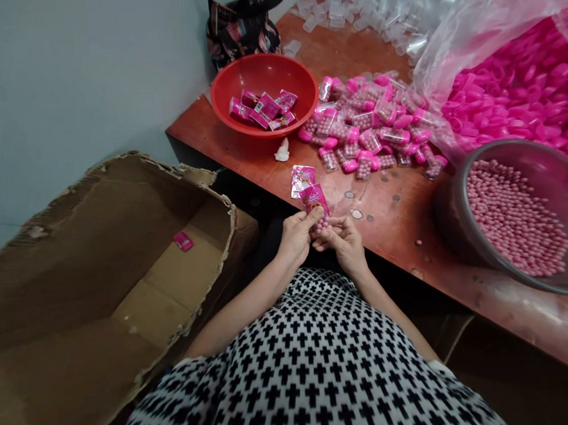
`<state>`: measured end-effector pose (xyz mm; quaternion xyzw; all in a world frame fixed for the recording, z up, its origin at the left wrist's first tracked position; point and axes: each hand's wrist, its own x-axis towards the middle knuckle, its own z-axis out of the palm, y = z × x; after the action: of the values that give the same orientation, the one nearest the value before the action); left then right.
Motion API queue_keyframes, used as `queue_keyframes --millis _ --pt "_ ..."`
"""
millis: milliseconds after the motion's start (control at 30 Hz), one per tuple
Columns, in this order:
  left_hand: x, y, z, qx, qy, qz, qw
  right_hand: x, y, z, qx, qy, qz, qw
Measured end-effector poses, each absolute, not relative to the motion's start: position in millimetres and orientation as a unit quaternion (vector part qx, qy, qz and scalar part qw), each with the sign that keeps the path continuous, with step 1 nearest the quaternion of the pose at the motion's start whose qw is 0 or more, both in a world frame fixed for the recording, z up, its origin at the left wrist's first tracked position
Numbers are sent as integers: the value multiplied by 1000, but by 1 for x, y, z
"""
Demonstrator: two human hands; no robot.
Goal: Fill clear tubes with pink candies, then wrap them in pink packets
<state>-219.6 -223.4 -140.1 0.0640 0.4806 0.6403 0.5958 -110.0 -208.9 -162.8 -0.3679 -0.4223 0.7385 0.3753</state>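
Observation:
Close to the table edge, both my hands meet around a small clear container of pink balls (pixel 322 223). A pink printed label (pixel 314 196) lies against its upper end. My left hand (pixel 296 237) is closed, with its thumb pressed over the label and the container. My right hand (pixel 346 242) pinches the container's near right side, its fingers curled; part of the container is hidden by the fingers. Just beyond, more pink printed labels (pixel 301 175) rest on the table.
A red bowl (pixel 220 107) holds wrapped pink containers. Filled, pink-capped containers (pixel 370 127) are heaped beside it. A grey tub (pixel 464 208) of pink balls and a plastic bag (pixel 475 40) of pink caps stand right. An open cardboard box (pixel 173 296) is at left.

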Motion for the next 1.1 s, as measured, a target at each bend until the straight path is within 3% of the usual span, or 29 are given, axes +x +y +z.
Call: queue_keyframes --millis 400,633,767,900,1000,1100 --pt "-233 -253 -139 78 460 652 597 -135 -204 -162 -363 -381 774 352" --pt "-296 -275 -132 28 498 809 311 -137 -200 -159 -359 -436 759 323" --pt "-293 -237 -157 170 596 718 317 -130 -193 -163 -391 -442 731 343" --pt "-282 -181 -180 473 684 509 220 -125 -189 -159 -398 -471 706 349" --pt "-282 -157 -193 531 707 436 166 -122 -184 -154 -400 -497 685 352" --pt "-283 -152 -202 539 706 437 145 -120 -174 -152 -400 -527 661 354"
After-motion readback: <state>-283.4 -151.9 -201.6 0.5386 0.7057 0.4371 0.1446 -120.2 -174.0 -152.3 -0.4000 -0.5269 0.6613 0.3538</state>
